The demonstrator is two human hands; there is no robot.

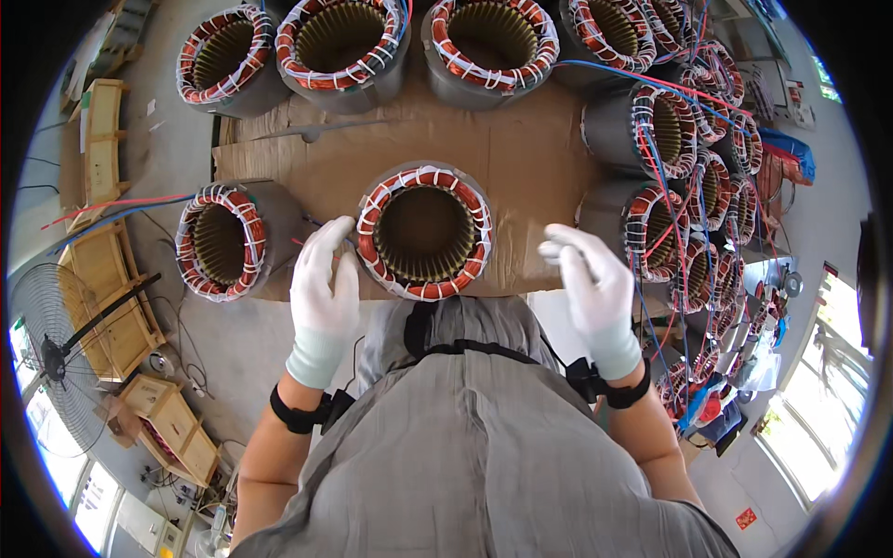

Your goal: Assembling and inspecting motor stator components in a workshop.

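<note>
Grip: our left hand (324,288) lies flat-fingered against the near motor coil (425,232), right hand (593,284) loose, holding nothing | coil centre on cardboard (521,158) | likely heavy, stiff; we'd take the steel shell, sparing copper windings

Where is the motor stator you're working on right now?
The stator stands centre of the head view on the cardboard sheet, touching the left hand, with the right hand apart.
</note>
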